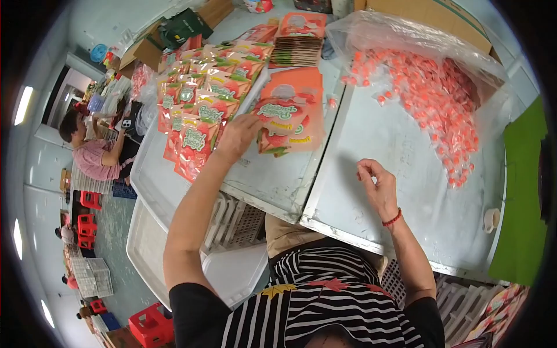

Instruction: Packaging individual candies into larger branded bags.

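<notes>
My left hand [238, 138] reaches forward and rests its fingers on the near edge of a flat stack of red-orange printed pouches [290, 110] lying on the grey metal table [278, 180]. Just left of that hand, several filled pouches of the same print [200, 98] lie overlapping in rows. My right hand [378, 187] hovers over a second metal tray table [394, 145], fingers curled and pinched together; whether it holds something small I cannot tell. A large clear plastic bag spilling small pink-and-white wrapped candies [435, 93] lies beyond that hand.
Another stack of empty pouches [299, 37] sits at the far edge. Cardboard boxes [435, 14] stand behind. White trays [154, 249] sit low on the left. A seated person [96, 153] works at far left. A tape roll [491, 219] lies at right beside a green surface [522, 197].
</notes>
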Tool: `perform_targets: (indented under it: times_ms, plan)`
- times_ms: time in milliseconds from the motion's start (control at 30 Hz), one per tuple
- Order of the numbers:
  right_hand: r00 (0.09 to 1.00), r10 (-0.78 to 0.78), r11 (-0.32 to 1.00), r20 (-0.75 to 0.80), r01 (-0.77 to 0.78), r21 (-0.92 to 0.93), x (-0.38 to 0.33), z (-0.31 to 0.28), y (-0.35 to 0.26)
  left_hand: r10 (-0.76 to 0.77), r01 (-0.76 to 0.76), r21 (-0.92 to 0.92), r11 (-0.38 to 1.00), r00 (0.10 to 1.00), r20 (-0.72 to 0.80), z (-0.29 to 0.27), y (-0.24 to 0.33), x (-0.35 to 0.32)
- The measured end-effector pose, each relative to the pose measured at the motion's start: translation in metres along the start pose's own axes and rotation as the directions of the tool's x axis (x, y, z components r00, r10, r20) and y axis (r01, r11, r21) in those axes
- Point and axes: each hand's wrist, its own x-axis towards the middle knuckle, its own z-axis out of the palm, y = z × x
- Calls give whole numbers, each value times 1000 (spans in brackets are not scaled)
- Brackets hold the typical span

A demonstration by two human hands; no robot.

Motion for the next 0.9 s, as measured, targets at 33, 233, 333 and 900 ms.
perform_targets:
  times_ms: [33, 233, 333, 900]
  plan:
    - [1000, 5, 999, -22, -4, 36, -2, 3, -3, -71, 71, -59, 996, 997, 7, -10, 5, 10]
    - [996, 84, 968, -30, -74, 242, -9, -6, -7, -250, 240, -477, 846, 967, 43, -2, 124, 88]
    - [986, 164, 906, -28, -139, 400, -9, -8, 2, -123, 117, -500, 858, 992, 22, 22, 168, 98]
    - [914, 390, 897, -110, -350, 269, -13, -49, 62, -380, 564, -820, 92, 781, 495, 75, 224, 110]
